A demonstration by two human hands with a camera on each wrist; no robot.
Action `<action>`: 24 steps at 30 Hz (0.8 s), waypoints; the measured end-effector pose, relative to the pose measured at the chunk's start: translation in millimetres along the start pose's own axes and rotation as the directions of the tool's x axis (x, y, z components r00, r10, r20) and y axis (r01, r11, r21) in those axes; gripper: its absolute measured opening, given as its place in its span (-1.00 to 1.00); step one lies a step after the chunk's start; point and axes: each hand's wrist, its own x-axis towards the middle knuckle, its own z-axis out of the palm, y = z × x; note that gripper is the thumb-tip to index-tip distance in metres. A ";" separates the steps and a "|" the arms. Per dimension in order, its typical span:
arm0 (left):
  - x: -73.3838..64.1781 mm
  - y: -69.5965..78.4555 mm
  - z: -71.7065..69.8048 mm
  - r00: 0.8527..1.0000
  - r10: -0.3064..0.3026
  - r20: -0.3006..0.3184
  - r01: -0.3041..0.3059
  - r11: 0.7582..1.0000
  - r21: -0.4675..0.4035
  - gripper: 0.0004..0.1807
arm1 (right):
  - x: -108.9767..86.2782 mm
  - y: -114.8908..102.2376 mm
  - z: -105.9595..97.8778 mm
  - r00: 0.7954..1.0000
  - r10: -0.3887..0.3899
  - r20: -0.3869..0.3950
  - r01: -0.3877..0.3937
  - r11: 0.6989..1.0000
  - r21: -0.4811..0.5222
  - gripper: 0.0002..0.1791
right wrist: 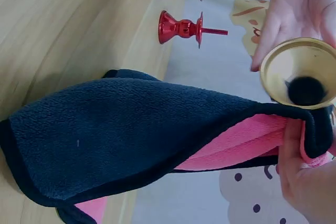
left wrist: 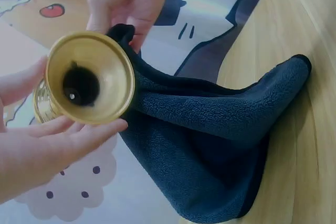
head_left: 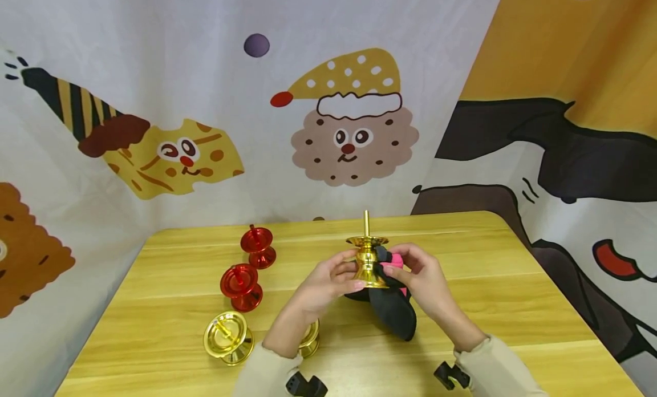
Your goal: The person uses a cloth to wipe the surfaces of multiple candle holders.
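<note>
A gold candle holder with a spike on top is held upright above the table. My left hand grips it from the left, fingers and thumb around its body and base. With my right hand I pinch a dark grey and pink cloth against the holder's right side. In the left wrist view the hollow underside of the holder faces the camera. The cloth hangs down to the table, its pink side folded inward in the right wrist view.
Two red candle holders and a gold one stand in a row on the left of the wooden table. Another gold holder is partly hidden behind my left forearm. A cartoon-printed curtain hangs behind.
</note>
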 end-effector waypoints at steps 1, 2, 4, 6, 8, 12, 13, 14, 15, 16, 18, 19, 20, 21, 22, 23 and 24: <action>0.0 0.4 0.3 1.000 -0.002 0.006 0.002 1.000 0.001 -0.31 | -0.2 0.3 -0.2 1.000 -0.003 0.004 0.003 1.000 0.002 -0.71; 0.2 0.4 1.3 1.000 -0.002 -0.004 0.002 1.000 0.027 -0.29 | -0.5 0.3 0.0 1.000 -0.005 0.010 0.005 1.000 0.005 -0.71; 0.4 0.2 4.7 0.999 0.004 -0.051 0.003 0.993 0.122 -0.26 | -1.3 -0.2 1.2 1.000 -0.010 0.017 0.010 1.000 -0.004 -0.72; 0.5 -1.1 8.6 0.993 0.017 -0.113 0.011 0.970 0.241 -0.22 | -2.8 -1.8 3.5 1.000 -0.016 0.015 0.016 0.999 -0.038 -0.72; 0.0 -2.5 11.5 0.984 0.031 -0.175 0.032 0.938 0.345 -0.19 | -4.3 -4.0 6.5 0.999 -0.040 0.005 0.040 0.994 -0.098 -0.72; -0.7 -4.0 13.1 0.974 0.051 -0.221 0.051 0.901 0.430 -0.16 | -7.5 -8.2 11.9 0.989 -0.146 0.000 0.142 0.964 -0.226 -0.72; -0.6 -4.1 12.5 0.974 0.052 -0.220 0.050 0.899 0.435 -0.17 | -8.0 -9.1 12.7 0.984 -0.178 0.005 0.173 0.954 -0.246 -0.71; -0.4 -4.4 11.6 0.975 0.054 -0.216 0.046 0.902 0.430 -0.18 | -8.3 -9.7 13.2 0.979 -0.203 0.012 0.199 0.946 -0.256 -0.71; -0.4 -4.5 10.5 0.977 0.052 -0.207 0.040 0.908 0.417 -0.18 | -8.3 -10.1 13.2 0.975 -0.220 0.018 0.217 0.943 -0.253 -0.71; -0.4 -4.5 9.2 0.980 0.052 -0.194 0.030 0.918 0.396 -0.20 | -8.0 -10.2 12.7 0.974 -0.225 0.019 0.223 0.944 -0.243 -0.71; -0.9 -4.1 6.0 0.986 0.040 -0.160 0.013 0.946 0.323 -0.24 | -7.0 -10.5 10.6 0.979 -0.203 0.017 0.202 0.958 -0.203 -0.70; -1.3 -3.7 4.5 0.989 0.033 -0.143 0.008 0.960 0.280 -0.25 | -6.2 -10.4 8.9 0.984 -0.178 0.015 0.178 0.969 -0.171 -0.70; -1.9 -3.1 3.0 0.992 0.026 -0.123 0.003 0.972 0.233 -0.25 | -5.4 -10.2 7.2 0.989 -0.146 0.016 0.147 0.980 -0.133 -0.70; -2.6 -2.5 1.7 0.995 0.017 -0.102 0.003 0.982 0.188 -0.27 | -4.7 -10.1 5.4 0.993 -0.115 0.018 0.116 0.988 -0.099 -0.70; -3.0 -1.7 0.5 0.997 0.011 -0.080 0.001 0.989 0.145 -0.28 | -4.1 -9.9 3.6 0.996 -0.086 0.022 0.087 0.994 -0.070 -0.70; -3.5 -1.0 -0.3 0.998 0.003 -0.061 0.003 0.994 0.106 -0.29 | -3.6 -9.6 2.0 0.998 -0.064 0.028 0.065 0.997 -0.047 -0.71; -3.7 -0.3 -0.8 0.999 0.000 -0.044 0.003 0.997 0.077 -0.29 | -3.3 -9.1 0.6 0.998 -0.049 0.035 0.050 0.998 -0.029 -0.71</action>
